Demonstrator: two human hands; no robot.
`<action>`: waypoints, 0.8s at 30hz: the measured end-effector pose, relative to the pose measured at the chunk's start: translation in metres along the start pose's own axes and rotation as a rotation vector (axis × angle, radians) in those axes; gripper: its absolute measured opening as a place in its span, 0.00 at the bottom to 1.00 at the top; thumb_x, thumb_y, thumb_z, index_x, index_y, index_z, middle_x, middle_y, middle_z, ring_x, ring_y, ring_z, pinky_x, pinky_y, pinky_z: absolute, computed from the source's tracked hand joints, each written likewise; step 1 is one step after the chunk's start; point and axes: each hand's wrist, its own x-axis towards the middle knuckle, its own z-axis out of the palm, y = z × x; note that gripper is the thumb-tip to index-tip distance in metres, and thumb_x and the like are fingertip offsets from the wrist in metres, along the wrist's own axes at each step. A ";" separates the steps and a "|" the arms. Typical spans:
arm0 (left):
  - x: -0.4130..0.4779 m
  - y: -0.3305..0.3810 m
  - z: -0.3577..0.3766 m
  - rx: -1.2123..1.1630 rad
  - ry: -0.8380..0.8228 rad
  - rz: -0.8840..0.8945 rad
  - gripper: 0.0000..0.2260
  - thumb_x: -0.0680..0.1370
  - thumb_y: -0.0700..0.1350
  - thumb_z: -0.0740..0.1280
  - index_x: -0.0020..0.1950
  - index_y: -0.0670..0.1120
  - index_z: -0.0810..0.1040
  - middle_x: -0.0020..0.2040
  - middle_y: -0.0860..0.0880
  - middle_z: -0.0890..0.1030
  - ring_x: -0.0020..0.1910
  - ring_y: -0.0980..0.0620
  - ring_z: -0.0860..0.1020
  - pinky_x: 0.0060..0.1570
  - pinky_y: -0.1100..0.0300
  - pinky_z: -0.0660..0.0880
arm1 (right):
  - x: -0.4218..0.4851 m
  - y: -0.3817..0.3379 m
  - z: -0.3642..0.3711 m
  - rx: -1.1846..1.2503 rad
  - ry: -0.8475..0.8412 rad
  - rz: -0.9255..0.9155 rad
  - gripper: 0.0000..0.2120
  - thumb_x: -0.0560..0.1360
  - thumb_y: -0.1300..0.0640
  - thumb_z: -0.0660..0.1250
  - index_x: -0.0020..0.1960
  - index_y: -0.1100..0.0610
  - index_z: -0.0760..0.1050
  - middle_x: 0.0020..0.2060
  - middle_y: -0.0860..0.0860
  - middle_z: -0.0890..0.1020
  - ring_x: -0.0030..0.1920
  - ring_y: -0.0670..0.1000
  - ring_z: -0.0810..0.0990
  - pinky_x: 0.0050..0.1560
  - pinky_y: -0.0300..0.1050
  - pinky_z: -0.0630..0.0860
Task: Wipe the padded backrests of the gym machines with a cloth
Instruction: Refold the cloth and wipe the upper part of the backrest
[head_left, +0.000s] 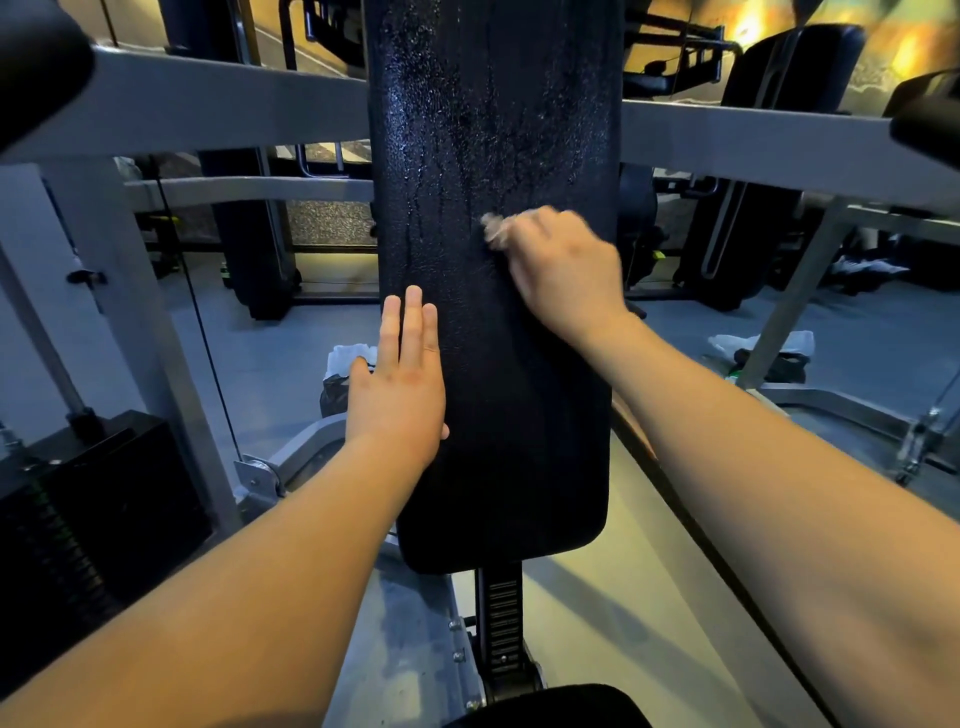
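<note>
Forearms (234, 597) foremost; left hand (397, 395) flat on backrest (498, 441), right hand (563, 270) gripping cloth (493, 228); weight stack (78, 519) left

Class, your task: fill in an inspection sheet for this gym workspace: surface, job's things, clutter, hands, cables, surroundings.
Surface: tall black padded backrest, upright; upper part speckled with wet droplets and runs.
Job's things: small pale crumpled cloth, blurred, against the backrest's right side.
Clutter: white plastic bag on the floor at right; black-and-white bag on the floor left of the backrest.
Hands: left hand flat, fingers straight, on the backrest's left edge; right hand grips the cloth.
Cables: thin black cable running down at left, near the black weight stack.
Surroundings: grey steel machine frame; another black padded machine at upper right.
</note>
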 end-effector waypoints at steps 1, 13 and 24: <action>0.000 0.000 0.000 0.002 0.002 -0.001 0.62 0.72 0.62 0.75 0.78 0.38 0.28 0.77 0.40 0.26 0.79 0.39 0.33 0.68 0.46 0.71 | 0.005 0.007 -0.001 0.003 0.010 0.164 0.08 0.80 0.52 0.62 0.52 0.55 0.75 0.48 0.54 0.79 0.48 0.59 0.78 0.30 0.49 0.67; -0.001 0.000 0.006 -0.014 0.014 -0.007 0.61 0.73 0.61 0.74 0.78 0.38 0.28 0.77 0.39 0.25 0.79 0.39 0.32 0.71 0.43 0.67 | 0.013 0.017 -0.004 -0.020 -0.031 0.229 0.10 0.79 0.52 0.60 0.54 0.57 0.73 0.50 0.55 0.79 0.51 0.60 0.78 0.33 0.50 0.69; 0.000 0.001 0.005 0.013 0.000 -0.012 0.61 0.73 0.63 0.73 0.77 0.37 0.28 0.78 0.38 0.27 0.79 0.39 0.34 0.70 0.45 0.68 | 0.018 -0.029 -0.001 0.087 -0.027 -0.076 0.07 0.78 0.52 0.64 0.49 0.55 0.75 0.45 0.52 0.80 0.46 0.57 0.78 0.30 0.49 0.71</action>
